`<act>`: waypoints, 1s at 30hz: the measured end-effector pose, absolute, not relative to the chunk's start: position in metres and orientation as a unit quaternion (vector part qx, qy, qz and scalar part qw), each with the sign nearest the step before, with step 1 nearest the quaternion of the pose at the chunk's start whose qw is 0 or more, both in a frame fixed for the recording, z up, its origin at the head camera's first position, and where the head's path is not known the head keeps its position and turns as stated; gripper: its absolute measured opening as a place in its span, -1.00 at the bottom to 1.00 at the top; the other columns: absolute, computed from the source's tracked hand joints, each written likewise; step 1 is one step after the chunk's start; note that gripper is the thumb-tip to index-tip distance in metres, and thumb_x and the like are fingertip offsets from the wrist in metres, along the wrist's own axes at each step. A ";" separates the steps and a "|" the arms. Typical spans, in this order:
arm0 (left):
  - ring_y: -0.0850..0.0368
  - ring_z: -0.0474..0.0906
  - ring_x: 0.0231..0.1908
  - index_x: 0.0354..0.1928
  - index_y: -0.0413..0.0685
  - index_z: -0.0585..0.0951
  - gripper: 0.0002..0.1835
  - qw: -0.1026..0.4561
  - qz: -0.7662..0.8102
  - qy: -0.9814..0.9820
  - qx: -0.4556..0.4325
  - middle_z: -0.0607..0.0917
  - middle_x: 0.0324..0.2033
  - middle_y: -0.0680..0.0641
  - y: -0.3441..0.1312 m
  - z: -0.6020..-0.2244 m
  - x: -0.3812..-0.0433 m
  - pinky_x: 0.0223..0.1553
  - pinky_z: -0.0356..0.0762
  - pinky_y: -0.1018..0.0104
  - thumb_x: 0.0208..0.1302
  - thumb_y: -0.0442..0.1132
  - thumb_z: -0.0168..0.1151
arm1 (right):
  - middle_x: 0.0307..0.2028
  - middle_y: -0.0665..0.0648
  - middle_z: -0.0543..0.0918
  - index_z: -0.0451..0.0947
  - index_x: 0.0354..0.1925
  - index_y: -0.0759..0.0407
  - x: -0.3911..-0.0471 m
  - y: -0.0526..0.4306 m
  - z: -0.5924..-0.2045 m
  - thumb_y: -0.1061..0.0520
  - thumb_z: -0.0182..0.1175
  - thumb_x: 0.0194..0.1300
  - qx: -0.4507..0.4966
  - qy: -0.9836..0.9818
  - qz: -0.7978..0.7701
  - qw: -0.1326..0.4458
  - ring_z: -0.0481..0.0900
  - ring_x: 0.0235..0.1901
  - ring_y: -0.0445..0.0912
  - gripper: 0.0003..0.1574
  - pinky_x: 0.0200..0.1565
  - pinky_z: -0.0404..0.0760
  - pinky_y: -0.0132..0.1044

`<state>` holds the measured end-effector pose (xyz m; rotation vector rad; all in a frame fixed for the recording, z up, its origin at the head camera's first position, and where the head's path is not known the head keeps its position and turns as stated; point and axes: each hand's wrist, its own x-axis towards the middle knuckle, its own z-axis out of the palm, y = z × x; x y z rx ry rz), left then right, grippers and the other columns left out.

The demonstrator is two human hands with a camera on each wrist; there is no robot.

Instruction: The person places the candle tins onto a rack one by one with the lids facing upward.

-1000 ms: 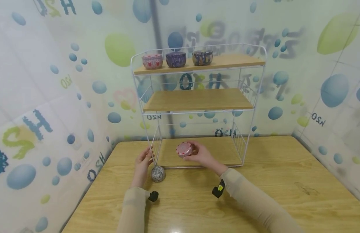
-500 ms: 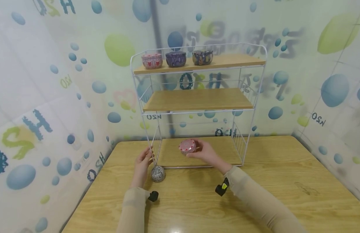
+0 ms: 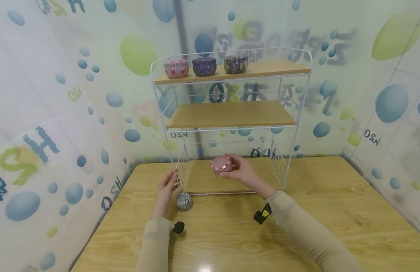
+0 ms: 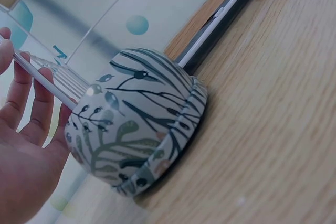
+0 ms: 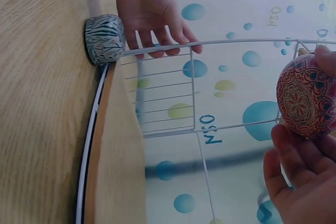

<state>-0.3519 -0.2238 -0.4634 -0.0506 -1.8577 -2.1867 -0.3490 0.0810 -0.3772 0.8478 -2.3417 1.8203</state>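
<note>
My right hand (image 3: pixel 242 172) grips a small round pink tin (image 3: pixel 221 164) with red hearts around its lid, thumb on the near side. It is held above the bottom board of a white wire shelf rack (image 3: pixel 230 113); the right wrist view shows the tin's (image 5: pixel 299 98) red patterned underside. My left hand (image 3: pixel 166 190) holds the rack's left front post (image 4: pixel 44 81) between thumb and fingers. Just beside that hand, a black-and-white leaf-patterned tin (image 3: pixel 184 201) rests on the table with its rim down and rounded side up.
On the top board, a pink heart tin (image 3: pixel 176 68), a purple tin (image 3: pixel 204 67) and a dark multicoloured tin (image 3: pixel 236 65) stand in a row at left. The middle board (image 3: pixel 230 114) has wire side rails. Patterned walls enclose the wooden table (image 3: pixel 315 219).
My right hand has lifted the pink tin a little and shifted it to the right. The left hand keeps its place on the post.
</note>
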 end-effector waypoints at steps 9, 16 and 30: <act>0.20 0.47 -0.16 0.26 -0.30 0.43 -0.52 0.136 -0.757 -0.639 -0.020 0.48 -0.01 -0.28 -0.223 -0.465 -0.352 0.09 0.42 0.04 0.43 -0.15 0.13 | 0.01 0.24 0.58 0.40 0.23 0.31 -0.347 0.091 -0.362 0.20 0.48 0.04 0.278 -0.762 0.583 0.049 0.56 -0.13 0.04 -0.19 -0.14 0.61 -0.19; 0.13 0.47 -0.11 0.24 -0.27 0.45 -0.53 0.138 -0.758 -0.637 -0.023 0.56 -0.12 -0.07 -0.224 -0.463 -0.354 0.09 0.43 0.08 0.43 -0.14 0.13 | -0.01 0.24 0.60 0.42 0.22 0.30 -0.344 0.100 -0.347 0.19 0.47 0.05 0.275 -0.774 0.565 0.081 0.58 -0.15 0.05 -0.22 -0.14 0.60 -0.17; 0.17 0.48 -0.13 0.24 -0.24 0.47 -0.56 0.142 -0.758 -0.636 -0.043 0.58 -0.15 0.07 -0.225 -0.465 -0.353 0.05 0.49 0.16 0.45 -0.15 0.11 | 0.02 0.23 0.56 0.37 0.28 0.25 -0.342 0.112 -0.332 0.12 0.46 0.10 0.268 -0.774 0.570 0.064 0.57 -0.13 0.07 -0.18 -0.17 0.62 -0.15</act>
